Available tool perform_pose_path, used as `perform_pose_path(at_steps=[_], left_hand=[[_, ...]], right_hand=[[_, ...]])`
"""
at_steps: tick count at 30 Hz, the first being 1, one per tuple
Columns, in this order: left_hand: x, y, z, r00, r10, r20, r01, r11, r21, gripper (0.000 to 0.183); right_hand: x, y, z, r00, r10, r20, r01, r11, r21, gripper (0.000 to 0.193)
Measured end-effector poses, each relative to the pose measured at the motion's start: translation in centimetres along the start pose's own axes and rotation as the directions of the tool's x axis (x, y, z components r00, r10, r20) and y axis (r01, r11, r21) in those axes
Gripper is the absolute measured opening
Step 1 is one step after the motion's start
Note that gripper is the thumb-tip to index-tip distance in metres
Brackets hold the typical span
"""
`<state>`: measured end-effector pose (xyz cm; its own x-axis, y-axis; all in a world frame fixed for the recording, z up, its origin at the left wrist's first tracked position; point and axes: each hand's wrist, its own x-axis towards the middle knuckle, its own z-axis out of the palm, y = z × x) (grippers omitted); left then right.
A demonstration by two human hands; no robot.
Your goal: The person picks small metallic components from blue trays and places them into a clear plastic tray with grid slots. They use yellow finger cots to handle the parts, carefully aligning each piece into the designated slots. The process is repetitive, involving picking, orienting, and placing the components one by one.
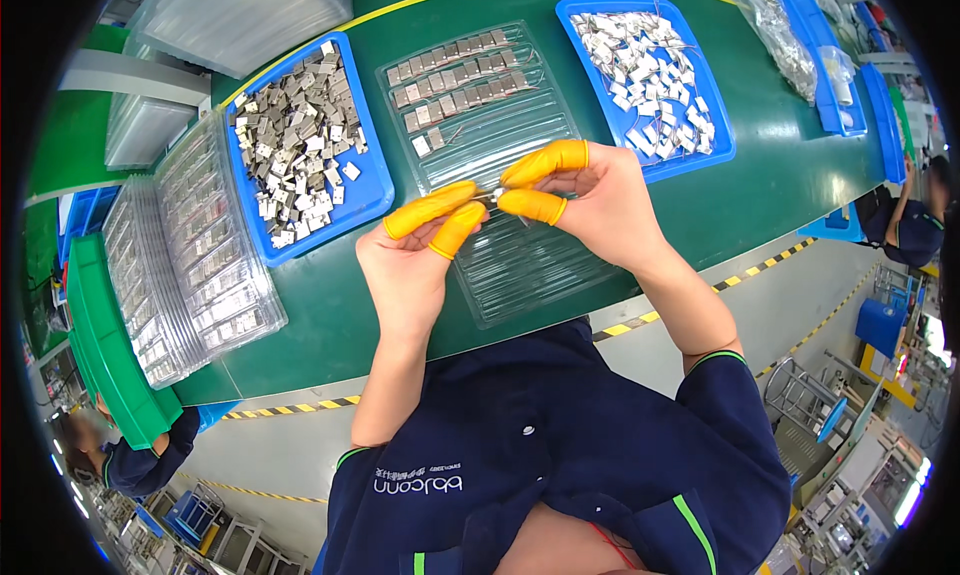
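Partly done: left hand (408, 275) and right hand (607, 203) pinch a small part (498, 193), tray (535, 283) holding blocks (448, 79) in upper rows, lower rows unfilled.

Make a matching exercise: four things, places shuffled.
1. Partly filled clear plastic tray
2. Rectangular blue plastic tray, grey-and-white pieces
3. Rectangular blue plastic tray, white wired pieces
4. Yellow rubbery finger covers

A. Right of item 1
B. On left hand and right hand
C. Between blue trays
D. Left of item 1

1-C; 2-D; 3-A; 4-B
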<state>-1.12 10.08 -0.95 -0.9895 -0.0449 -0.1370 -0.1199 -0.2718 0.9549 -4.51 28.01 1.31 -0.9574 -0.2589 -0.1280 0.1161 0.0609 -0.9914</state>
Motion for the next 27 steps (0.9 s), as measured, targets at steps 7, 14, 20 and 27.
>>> perform_pose_path(at_steps=[7, 14, 20, 27], left_hand=[[-0.1, -0.1, -0.4, 0.982, -0.096, 0.162, 0.127, 0.973, -0.193, 0.022], [0.1, -0.4, -0.9, 0.986, -0.149, 0.071, 0.16, 0.969, -0.19, 0.027], [1.2, -0.1, -2.0, 0.985, 0.112, -0.129, -0.105, 0.993, 0.058, 0.031], [0.9, 0.2, -6.1, 0.9, 0.411, -0.144, -0.269, 0.786, 0.557, 0.023]], right_hand=[[0.3, 0.6, -0.2, 0.941, 0.252, 0.226, -0.316, 0.894, 0.317, 0.025], [0.8, 0.5, 1.7, 0.992, 0.108, 0.062, -0.118, 0.972, 0.202, 0.016], [5.5, 2.2, 1.6, 0.737, -0.668, 0.101, 0.478, 0.41, -0.777, 0.014], [7.0, 4.5, 2.2, 0.721, -0.642, 0.26, 0.466, 0.172, -0.868, 0.014]])
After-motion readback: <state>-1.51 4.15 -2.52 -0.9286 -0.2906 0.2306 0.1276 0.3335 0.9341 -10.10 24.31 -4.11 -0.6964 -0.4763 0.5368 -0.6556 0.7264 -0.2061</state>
